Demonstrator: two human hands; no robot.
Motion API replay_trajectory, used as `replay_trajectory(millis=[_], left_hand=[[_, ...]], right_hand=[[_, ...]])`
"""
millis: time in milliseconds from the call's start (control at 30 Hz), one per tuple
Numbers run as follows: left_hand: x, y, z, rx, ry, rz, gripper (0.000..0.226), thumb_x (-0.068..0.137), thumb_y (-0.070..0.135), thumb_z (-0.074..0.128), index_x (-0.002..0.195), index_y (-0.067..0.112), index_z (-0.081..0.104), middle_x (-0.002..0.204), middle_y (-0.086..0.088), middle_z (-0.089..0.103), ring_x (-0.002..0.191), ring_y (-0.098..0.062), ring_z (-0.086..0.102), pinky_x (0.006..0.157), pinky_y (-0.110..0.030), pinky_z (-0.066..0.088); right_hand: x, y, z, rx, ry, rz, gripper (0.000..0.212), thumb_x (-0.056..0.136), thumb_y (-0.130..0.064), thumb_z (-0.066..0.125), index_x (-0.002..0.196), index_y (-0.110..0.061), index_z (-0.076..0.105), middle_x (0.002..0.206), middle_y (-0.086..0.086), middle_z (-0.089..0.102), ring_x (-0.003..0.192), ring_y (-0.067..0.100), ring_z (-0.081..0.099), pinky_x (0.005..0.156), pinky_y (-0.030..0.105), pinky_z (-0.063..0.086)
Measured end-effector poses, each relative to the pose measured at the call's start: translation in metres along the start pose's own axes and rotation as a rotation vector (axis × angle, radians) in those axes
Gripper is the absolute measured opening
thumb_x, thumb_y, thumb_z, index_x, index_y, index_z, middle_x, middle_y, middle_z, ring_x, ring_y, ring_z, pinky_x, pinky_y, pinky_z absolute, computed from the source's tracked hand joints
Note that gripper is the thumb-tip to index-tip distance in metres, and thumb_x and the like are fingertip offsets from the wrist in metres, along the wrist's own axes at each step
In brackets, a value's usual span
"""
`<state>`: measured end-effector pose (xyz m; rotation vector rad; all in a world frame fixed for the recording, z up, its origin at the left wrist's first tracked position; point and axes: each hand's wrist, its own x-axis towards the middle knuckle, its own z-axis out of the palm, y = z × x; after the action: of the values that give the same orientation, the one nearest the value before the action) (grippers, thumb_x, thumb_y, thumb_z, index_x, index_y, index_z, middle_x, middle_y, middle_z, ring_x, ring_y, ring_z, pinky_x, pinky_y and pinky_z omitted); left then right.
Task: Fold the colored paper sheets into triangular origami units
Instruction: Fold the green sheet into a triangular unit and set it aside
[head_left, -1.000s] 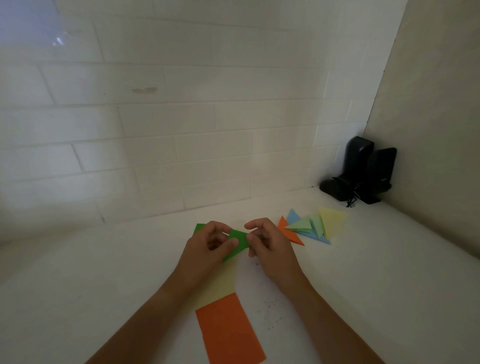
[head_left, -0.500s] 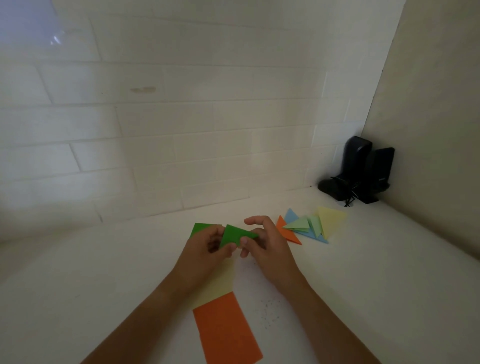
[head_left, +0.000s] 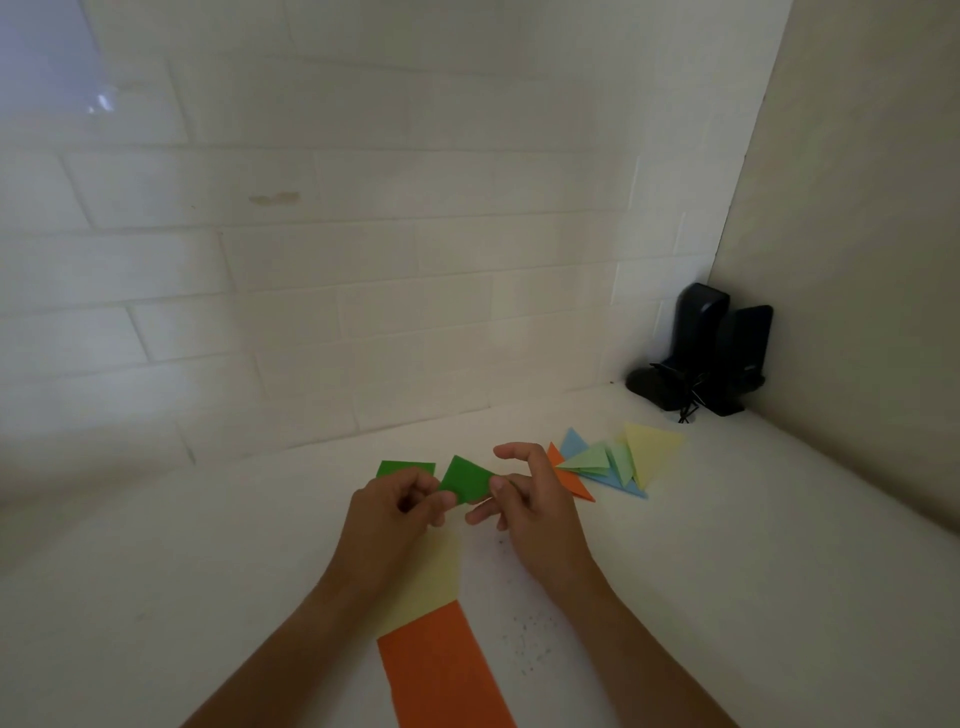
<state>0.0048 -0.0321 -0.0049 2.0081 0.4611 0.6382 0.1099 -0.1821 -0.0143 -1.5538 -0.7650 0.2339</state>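
A folded dark green paper piece (head_left: 466, 479) is held just above the white table between both hands. My left hand (head_left: 392, 514) pinches its lower left corner and my right hand (head_left: 530, 499) pinches its right end with thumb and fingers. Another green sheet (head_left: 402, 467) lies flat behind my left hand, partly hidden by it. Below the hands a pale yellow sheet (head_left: 434, 582) and an orange sheet (head_left: 441, 670) lie flat on the table.
Finished triangles in orange (head_left: 571, 478), blue (head_left: 572, 442), light green (head_left: 592, 460) and yellow (head_left: 652, 449) lie in a pile right of my right hand. Two black speakers (head_left: 717, 353) stand in the far right corner. A tiled wall runs behind, a plain wall at right.
The green piece has been lifted and turned from a flat strip into a more compact folded shape held up between the fingers. The hands moved slightly apart.
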Motion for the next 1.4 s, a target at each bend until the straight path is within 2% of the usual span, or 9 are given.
replay_trajectory(millis=[367,533,633,733,800,900,1100,1333,1400], left_hand=[[0.003,-0.008,0.001,0.018,0.015,0.045,0.015,0.096,0.024,0.070,0.081,0.025,0.070,0.072,0.007,0.072,0.061,-0.001,0.060,0.062,-0.013,0.044],[0.009,-0.019,-0.001,0.222,0.168,0.118,0.013,0.093,0.015,0.071,0.100,0.027,0.072,0.100,0.010,0.067,0.095,-0.005,0.060,0.082,-0.023,0.046],[0.013,-0.029,-0.001,0.424,0.173,0.000,0.033,0.087,0.015,0.074,0.120,0.020,0.069,0.125,-0.005,0.060,0.116,-0.027,0.054,0.093,-0.039,0.046],[0.013,-0.032,0.003,0.519,0.105,-0.096,0.046,0.092,0.025,0.070,0.137,0.022,0.060,0.137,-0.007,0.057,0.128,-0.028,0.050,0.103,-0.042,0.038],[0.013,-0.032,0.004,0.532,0.081,-0.089,0.050,0.093,0.027,0.069,0.141,0.024,0.055,0.139,-0.004,0.057,0.131,-0.027,0.050,0.107,-0.041,0.036],[0.014,-0.034,0.002,0.436,0.068,-0.016,0.055,0.090,0.019,0.073,0.142,0.023,0.055,0.136,-0.001,0.060,0.126,-0.023,0.056,0.107,-0.039,0.042],[0.011,-0.029,0.003,0.252,0.107,0.073,0.056,0.087,-0.002,0.069,0.138,0.019,0.059,0.122,0.006,0.066,0.112,-0.009,0.061,0.102,-0.027,0.049],[0.007,-0.022,0.005,0.092,0.073,0.146,0.055,0.090,0.003,0.072,0.134,0.032,0.057,0.116,0.017,0.068,0.111,0.007,0.062,0.092,-0.006,0.045],[0.007,-0.024,0.006,0.096,0.029,0.166,0.056,0.090,0.002,0.072,0.134,0.033,0.055,0.118,0.016,0.068,0.113,0.006,0.060,0.095,-0.010,0.047]], right_hand=[[0.002,0.008,-0.003,-0.217,0.023,-0.083,0.030,0.089,0.011,0.051,0.085,-0.017,0.062,0.079,-0.008,0.062,0.076,0.018,0.062,0.064,0.021,0.048],[0.005,0.011,-0.003,-0.204,0.231,0.038,0.037,0.094,0.004,0.054,0.107,-0.029,0.066,0.104,-0.004,0.069,0.092,0.011,0.067,0.071,0.014,0.051],[0.008,0.022,-0.007,-0.159,0.350,0.157,0.041,0.094,-0.012,0.058,0.132,-0.026,0.058,0.115,0.003,0.068,0.102,0.017,0.067,0.092,0.034,0.058],[0.009,0.022,-0.008,-0.109,0.365,0.258,0.068,0.084,-0.034,0.059,0.150,-0.030,0.043,0.134,0.001,0.063,0.116,0.017,0.066,0.103,0.045,0.054],[0.010,0.020,-0.006,-0.114,0.383,0.239,0.073,0.078,-0.040,0.057,0.150,-0.035,0.043,0.136,-0.002,0.061,0.120,0.019,0.064,0.103,0.043,0.055],[0.008,0.016,-0.007,-0.112,0.387,0.170,0.049,0.093,-0.006,0.055,0.136,-0.031,0.057,0.112,0.003,0.061,0.097,0.022,0.069,0.077,0.022,0.057],[0.003,0.010,-0.005,-0.175,0.192,0.071,0.027,0.100,-0.003,0.055,0.097,-0.022,0.073,0.080,-0.002,0.066,0.063,0.007,0.061,0.058,0.013,0.047],[0.003,0.005,-0.001,-0.226,-0.026,-0.013,0.037,0.102,-0.011,0.056,0.127,-0.037,0.063,0.109,-0.011,0.069,0.075,0.014,0.068,0.069,0.022,0.055],[0.003,0.005,0.000,-0.262,-0.039,-0.051,0.037,0.102,-0.008,0.057,0.125,-0.034,0.068,0.112,-0.014,0.069,0.077,0.010,0.068,0.071,0.020,0.055]])
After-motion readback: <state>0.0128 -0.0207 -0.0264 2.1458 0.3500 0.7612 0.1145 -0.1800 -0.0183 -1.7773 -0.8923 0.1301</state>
